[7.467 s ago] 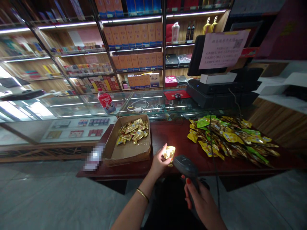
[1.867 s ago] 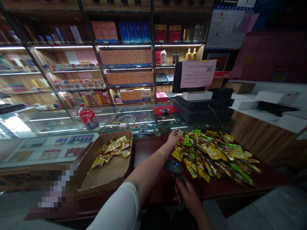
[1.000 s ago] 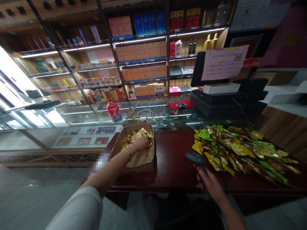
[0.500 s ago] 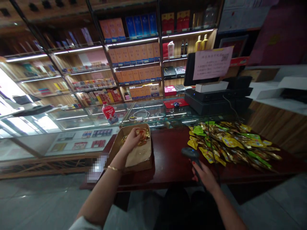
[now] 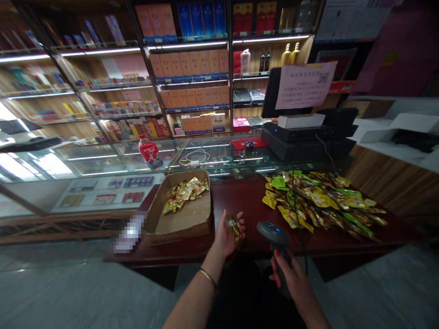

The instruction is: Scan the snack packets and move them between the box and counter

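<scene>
A gold foil packet (image 5: 234, 227) sits in the left hand (image 5: 223, 237), held over the near edge of the dark red-brown surface (image 5: 236, 196), its thumb and curled fingers closed loosely around it; a gold bangle (image 5: 207, 278) rings that wrist. Just to the right, apart from the packet, the right hand (image 5: 288, 274) is wrapped around the handle of a dark barcode scanner (image 5: 272, 233), a small blue light showing on top of its head. To the left on the surface stands an open cardboard box (image 5: 187, 221), with more gold packets (image 5: 187, 189) heaped towards its far end. To the right lies a broad pile of yellow, green and gold snack packets (image 5: 322, 201), a black cable (image 5: 295, 201) hanging in front of it. Beyond the far edge runs a glass display case (image 5: 219, 171), bearing a red-labelled bottle (image 5: 150, 153) at left, a white cable (image 5: 199, 157), a computer mouse (image 5: 249, 145) on a red mat (image 5: 237, 144), and a monitor (image 5: 270, 98) with a pink printed notice (image 5: 305, 86) at right. Farthest back, lit shelves hold rows of orange cartons (image 5: 190, 64) and blue cartons (image 5: 202, 20).
</scene>
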### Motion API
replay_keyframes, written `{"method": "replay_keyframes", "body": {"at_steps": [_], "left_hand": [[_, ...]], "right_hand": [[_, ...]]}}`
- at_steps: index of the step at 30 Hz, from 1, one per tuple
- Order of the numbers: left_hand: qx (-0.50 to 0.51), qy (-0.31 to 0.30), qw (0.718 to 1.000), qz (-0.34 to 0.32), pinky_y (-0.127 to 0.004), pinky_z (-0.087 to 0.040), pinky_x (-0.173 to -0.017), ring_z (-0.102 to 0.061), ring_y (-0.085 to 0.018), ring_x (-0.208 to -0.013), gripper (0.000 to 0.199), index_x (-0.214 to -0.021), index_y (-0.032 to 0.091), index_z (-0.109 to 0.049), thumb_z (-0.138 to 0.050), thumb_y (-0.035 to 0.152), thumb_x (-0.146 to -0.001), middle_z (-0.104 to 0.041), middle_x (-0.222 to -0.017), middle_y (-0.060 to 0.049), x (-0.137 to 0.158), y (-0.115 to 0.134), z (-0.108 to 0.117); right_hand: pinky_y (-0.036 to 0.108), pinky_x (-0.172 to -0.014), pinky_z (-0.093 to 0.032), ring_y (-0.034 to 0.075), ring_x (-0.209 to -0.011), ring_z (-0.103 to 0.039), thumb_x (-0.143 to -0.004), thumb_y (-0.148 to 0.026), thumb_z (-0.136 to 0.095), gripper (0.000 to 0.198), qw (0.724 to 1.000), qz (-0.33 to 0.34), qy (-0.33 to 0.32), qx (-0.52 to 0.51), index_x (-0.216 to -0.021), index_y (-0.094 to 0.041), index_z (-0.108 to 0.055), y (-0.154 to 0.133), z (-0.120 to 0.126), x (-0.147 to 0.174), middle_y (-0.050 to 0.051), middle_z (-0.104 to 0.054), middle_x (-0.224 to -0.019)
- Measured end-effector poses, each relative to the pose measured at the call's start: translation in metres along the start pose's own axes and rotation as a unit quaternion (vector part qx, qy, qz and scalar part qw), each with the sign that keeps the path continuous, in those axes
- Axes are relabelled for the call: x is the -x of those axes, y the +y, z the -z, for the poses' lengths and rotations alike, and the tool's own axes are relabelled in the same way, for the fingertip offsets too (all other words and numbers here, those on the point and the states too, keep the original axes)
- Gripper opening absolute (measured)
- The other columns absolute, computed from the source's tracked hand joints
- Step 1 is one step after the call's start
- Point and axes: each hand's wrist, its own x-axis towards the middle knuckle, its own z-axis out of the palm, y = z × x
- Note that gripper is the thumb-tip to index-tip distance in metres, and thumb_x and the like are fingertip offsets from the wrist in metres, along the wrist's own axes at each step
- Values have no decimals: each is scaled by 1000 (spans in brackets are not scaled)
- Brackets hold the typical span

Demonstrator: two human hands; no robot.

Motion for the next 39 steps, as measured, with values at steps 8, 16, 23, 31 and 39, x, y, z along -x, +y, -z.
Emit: {"method": "replay_keyframes", "body": {"at_steps": [8, 16, 23, 31, 39], "left_hand": [[-15, -24, 999, -29, -22, -45, -45, -63, -15, -57, 63, -107, 10, -68, -49, 67, -90, -72, -88, -12, 8, -1, 1], [-41, -21, 999, -17, -25, -50, -52, -66, -17, -58, 73, -99, 5, -72, -44, 71, -91, -74, -84, -15, -2, -4, 9], [-53, -28, 998, -3, -27, -51, -60, -68, -19, -66, 73, -106, 7, -71, -46, 73, -88, -75, -91, -15, -1, -3, 9], [-26, -46, 998, -21, -27, -53, -70, -71, -19, -83, 33, -103, 14, -69, -63, 16, -71, -72, -114, -12, 4, -3, 12], [-149, 65, 985, -58, -27, -56, -61, -66, -15, -60, 32, -118, 17, -64, -60, 28, -88, -70, -77, -3, -59, -7, -51]], "right_hand": [[28, -53, -56, 5, -37, -43, -75, -76, -65, 69, 995, -84, -31, -53, -115, -19, -70, -20, -23, 28, -9, -53, -61], [28, -55, -56, 6, -42, -47, -85, -74, -56, 65, 995, -74, -66, -8, -118, -19, -68, -28, -32, 37, -8, -54, -67], [28, -55, -56, 6, -42, -47, -85, -74, -55, 65, 995, -68, -68, 4, -116, -18, -68, -29, -33, 35, -7, -53, -66], [27, -52, -55, 6, -40, -48, -79, -76, -61, 68, 998, -53, -35, -22, -114, -18, -69, -18, -19, 29, -7, -55, -65], [29, -50, -54, 10, -39, -52, -76, -82, -57, 72, 999, -34, -2, -11, -111, -21, -71, 3, 12, 24, -4, -59, -63]]}}
